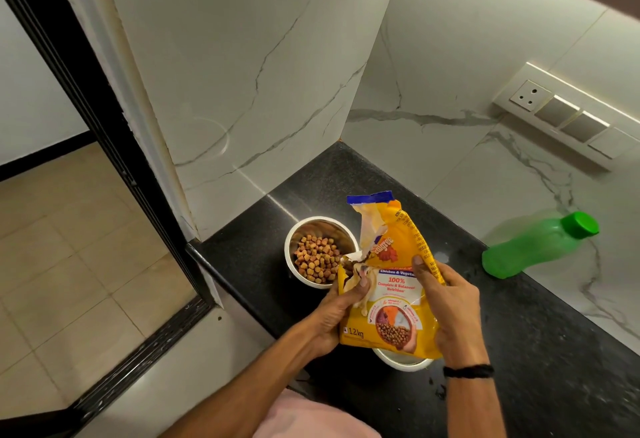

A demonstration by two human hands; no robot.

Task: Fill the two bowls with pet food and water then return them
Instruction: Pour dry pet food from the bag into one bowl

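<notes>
You've got both hands clamped on the food bag (391,285) — left hand (341,309) by the torn mouth, right hand (450,302) steadying the side — so kibble lands in the steel bowl (320,252) on the bench (554,351). Second bowl (403,363) sits under the bag, its contents hidden.

left hand (337,313) + right hand (452,309) grip food bag (391,285) | kibble bowl (313,257) beside

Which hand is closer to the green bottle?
The right hand. It grips the food bag on the side facing the green bottle. The left hand holds the bag's other side, by the bowl of kibble.
</notes>
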